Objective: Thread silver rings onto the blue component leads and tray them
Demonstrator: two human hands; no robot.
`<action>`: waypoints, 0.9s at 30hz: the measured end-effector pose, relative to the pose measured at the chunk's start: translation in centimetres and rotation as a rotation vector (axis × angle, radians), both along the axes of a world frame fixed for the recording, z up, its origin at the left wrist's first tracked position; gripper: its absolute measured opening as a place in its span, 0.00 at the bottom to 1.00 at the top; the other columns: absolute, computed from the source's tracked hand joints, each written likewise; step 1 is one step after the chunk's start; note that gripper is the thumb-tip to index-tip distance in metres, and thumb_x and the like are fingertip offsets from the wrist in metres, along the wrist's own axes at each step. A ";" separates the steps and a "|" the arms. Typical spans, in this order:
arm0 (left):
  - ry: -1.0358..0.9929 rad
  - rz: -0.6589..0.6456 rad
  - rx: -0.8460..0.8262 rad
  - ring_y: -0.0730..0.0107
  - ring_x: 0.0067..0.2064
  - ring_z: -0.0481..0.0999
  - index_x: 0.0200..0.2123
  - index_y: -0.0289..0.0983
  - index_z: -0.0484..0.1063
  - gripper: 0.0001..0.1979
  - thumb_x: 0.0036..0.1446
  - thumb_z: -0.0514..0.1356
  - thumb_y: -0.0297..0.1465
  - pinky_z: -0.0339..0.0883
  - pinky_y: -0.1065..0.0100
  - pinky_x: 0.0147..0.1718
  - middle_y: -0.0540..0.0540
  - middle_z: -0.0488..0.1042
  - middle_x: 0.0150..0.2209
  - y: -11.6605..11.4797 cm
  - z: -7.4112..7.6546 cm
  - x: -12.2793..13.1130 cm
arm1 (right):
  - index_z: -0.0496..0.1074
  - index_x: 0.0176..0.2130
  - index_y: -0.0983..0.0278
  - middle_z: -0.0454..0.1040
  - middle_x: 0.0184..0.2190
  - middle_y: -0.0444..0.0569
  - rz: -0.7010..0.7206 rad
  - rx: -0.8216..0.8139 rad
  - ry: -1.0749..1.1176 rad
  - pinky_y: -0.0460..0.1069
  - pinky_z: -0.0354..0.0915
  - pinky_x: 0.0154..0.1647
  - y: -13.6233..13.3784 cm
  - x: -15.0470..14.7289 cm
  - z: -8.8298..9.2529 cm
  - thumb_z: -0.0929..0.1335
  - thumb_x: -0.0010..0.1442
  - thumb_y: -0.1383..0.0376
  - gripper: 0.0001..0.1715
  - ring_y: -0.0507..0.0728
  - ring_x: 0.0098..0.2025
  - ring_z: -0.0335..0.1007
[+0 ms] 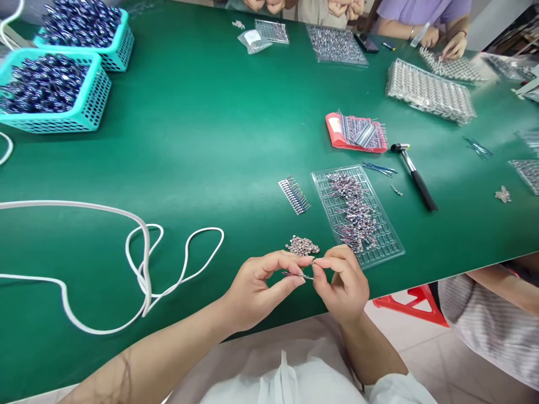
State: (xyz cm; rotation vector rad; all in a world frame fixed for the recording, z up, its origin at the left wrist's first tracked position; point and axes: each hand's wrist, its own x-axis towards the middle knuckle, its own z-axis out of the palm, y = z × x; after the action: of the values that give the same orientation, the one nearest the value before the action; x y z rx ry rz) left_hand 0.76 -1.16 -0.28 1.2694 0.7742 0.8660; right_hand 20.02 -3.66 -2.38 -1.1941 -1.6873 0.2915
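Note:
My left hand [263, 286] pinches a small wired part [301, 275] between thumb and fingers, its thin leads pointing left. Fingertip to fingertip with it, my right hand [343, 280] is closed in a pinch at the part's other end. A tiny piece seems to sit between the right fingertips, too small to name. Just beyond the hands lies a pile of small round metal pieces [302, 245]. Farther off is a strip of small wired boards [293, 194]. To the right, a clear plastic tray [385, 247] holds a heap of small wired parts [356, 216].
A black-handled hammer [421, 185] and a red packet [337, 134] lie beyond the tray. White cord [145, 264] loops across the left side. Turquoise baskets [101, 92] of dark coiled leads stand at the far left. Other people's hands [455, 47] work along the far edge.

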 end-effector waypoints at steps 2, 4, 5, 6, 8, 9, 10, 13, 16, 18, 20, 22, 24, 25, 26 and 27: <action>0.012 0.002 0.022 0.65 0.51 0.81 0.36 0.37 0.76 0.05 0.61 0.63 0.23 0.73 0.64 0.54 0.42 0.83 0.48 0.0 0.0 0.0 | 0.72 0.41 0.59 0.70 0.32 0.46 0.001 0.002 -0.011 0.51 0.69 0.32 0.0 0.0 0.0 0.70 0.59 0.75 0.13 0.54 0.33 0.69; 0.022 0.005 0.039 0.64 0.51 0.81 0.36 0.37 0.76 0.05 0.61 0.62 0.23 0.73 0.64 0.53 0.41 0.83 0.48 0.0 0.0 0.1 | 0.72 0.42 0.59 0.71 0.32 0.46 -0.001 0.007 -0.017 0.51 0.69 0.32 0.0 0.0 0.0 0.70 0.59 0.75 0.13 0.54 0.33 0.69; 0.028 0.005 0.046 0.64 0.51 0.81 0.36 0.37 0.76 0.05 0.61 0.62 0.23 0.74 0.63 0.53 0.41 0.83 0.48 0.0 0.0 0.1 | 0.73 0.42 0.59 0.71 0.32 0.46 -0.003 0.007 -0.017 0.51 0.69 0.32 0.0 0.0 0.1 0.70 0.59 0.74 0.12 0.54 0.33 0.69; 0.033 0.006 0.053 0.63 0.51 0.81 0.36 0.37 0.76 0.04 0.60 0.62 0.23 0.74 0.63 0.53 0.41 0.83 0.48 0.0 0.0 0.1 | 0.73 0.42 0.59 0.71 0.32 0.46 -0.003 0.006 -0.016 0.51 0.69 0.32 0.0 -0.1 0.1 0.70 0.60 0.74 0.12 0.54 0.32 0.69; 0.038 0.012 0.065 0.62 0.50 0.81 0.36 0.36 0.76 0.04 0.60 0.63 0.23 0.74 0.61 0.52 0.40 0.83 0.48 0.0 0.0 0.1 | 0.73 0.42 0.59 0.71 0.32 0.46 -0.002 0.004 -0.012 0.51 0.69 0.32 0.0 0.0 0.1 0.70 0.60 0.74 0.12 0.54 0.33 0.69; 0.039 0.013 0.067 0.61 0.50 0.81 0.36 0.36 0.76 0.03 0.60 0.63 0.24 0.75 0.60 0.52 0.39 0.83 0.48 0.0 0.0 0.1 | 0.73 0.42 0.59 0.71 0.32 0.46 -0.001 0.005 -0.012 0.51 0.69 0.32 0.0 0.0 0.1 0.70 0.60 0.73 0.12 0.54 0.33 0.70; 0.039 0.015 0.067 0.60 0.50 0.82 0.35 0.36 0.76 0.03 0.60 0.63 0.24 0.75 0.60 0.52 0.38 0.83 0.48 0.1 0.1 0.1 | 0.73 0.42 0.59 0.71 0.32 0.46 0.000 0.007 -0.013 0.51 0.69 0.32 0.0 0.0 0.1 0.71 0.60 0.73 0.12 0.54 0.33 0.70; 0.043 0.010 0.056 0.59 0.50 0.81 0.35 0.36 0.76 0.02 0.60 0.63 0.25 0.75 0.59 0.52 0.38 0.83 0.48 0.1 0.1 0.2 | 0.72 0.42 0.59 0.71 0.32 0.46 0.002 0.020 -0.023 0.51 0.69 0.32 0.0 0.0 0.0 0.71 0.59 0.74 0.13 0.54 0.33 0.69; 0.049 0.012 0.059 0.59 0.50 0.81 0.35 0.36 0.76 0.02 0.60 0.63 0.25 0.74 0.58 0.52 0.38 0.83 0.47 0.2 0.1 0.2 | 0.72 0.41 0.59 0.71 0.32 0.46 -0.003 0.024 -0.037 0.51 0.69 0.32 0.0 0.0 0.0 0.71 0.59 0.74 0.12 0.54 0.33 0.69; 0.045 0.012 0.071 0.59 0.49 0.82 0.35 0.36 0.76 0.02 0.60 0.63 0.25 0.74 0.58 0.52 0.38 0.83 0.47 0.2 0.2 0.2 | 0.72 0.41 0.59 0.71 0.31 0.46 -0.008 0.017 -0.040 0.52 0.69 0.32 0.0 0.0 -0.1 0.70 0.60 0.73 0.10 0.54 0.32 0.69; 0.037 0.009 0.076 0.60 0.49 0.82 0.35 0.36 0.76 0.03 0.60 0.62 0.25 0.75 0.59 0.51 0.38 0.83 0.47 0.2 0.2 0.2 | 0.72 0.40 0.60 0.70 0.31 0.46 -0.008 0.013 -0.038 0.52 0.69 0.32 0.0 0.0 -0.1 0.70 0.60 0.73 0.09 0.54 0.32 0.68; 0.028 0.007 0.067 0.61 0.49 0.82 0.35 0.36 0.76 0.02 0.60 0.63 0.24 0.75 0.60 0.51 0.38 0.83 0.47 0.2 0.3 0.2 | 0.72 0.40 0.60 0.70 0.31 0.46 -0.005 0.013 -0.039 0.51 0.69 0.32 0.0 0.0 -0.1 0.70 0.60 0.72 0.09 0.54 0.33 0.68; 0.016 0.007 0.036 0.61 0.49 0.81 0.35 0.36 0.76 0.02 0.61 0.63 0.25 0.75 0.60 0.51 0.38 0.83 0.47 0.2 0.3 0.1 | 0.72 0.40 0.60 0.70 0.32 0.46 -0.010 0.015 -0.042 0.51 0.69 0.32 0.0 0.0 -0.2 0.70 0.61 0.72 0.08 0.54 0.33 0.69; 0.006 0.007 0.012 0.61 0.49 0.81 0.35 0.36 0.76 0.02 0.61 0.63 0.25 0.75 0.61 0.51 0.38 0.83 0.47 0.1 0.3 0.1 | 0.72 0.40 0.60 0.70 0.32 0.46 -0.018 0.019 -0.044 0.51 0.69 0.32 0.0 0.1 -0.2 0.70 0.61 0.72 0.08 0.54 0.33 0.69; -0.008 0.006 -0.020 0.62 0.49 0.81 0.35 0.36 0.76 0.01 0.61 0.63 0.25 0.75 0.61 0.51 0.38 0.83 0.47 0.1 0.3 0.1 | 0.72 0.41 0.59 0.70 0.32 0.46 -0.026 0.024 -0.045 0.51 0.69 0.32 -0.1 0.1 -0.3 0.70 0.61 0.72 0.09 0.54 0.33 0.70; -0.026 0.007 -0.062 0.62 0.50 0.81 0.35 0.35 0.76 0.01 0.61 0.64 0.26 0.75 0.61 0.51 0.38 0.83 0.47 0.1 0.3 0.1 | 0.72 0.42 0.59 0.71 0.33 0.46 -0.031 0.032 -0.045 0.52 0.69 0.32 -0.1 0.1 -0.3 0.70 0.61 0.72 0.10 0.55 0.33 0.70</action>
State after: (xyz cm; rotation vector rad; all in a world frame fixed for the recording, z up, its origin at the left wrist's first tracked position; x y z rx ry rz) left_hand 0.88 -1.01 0.05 1.1997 0.7797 0.8560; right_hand 20.14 -3.75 -2.69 -1.2102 -1.7048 0.2197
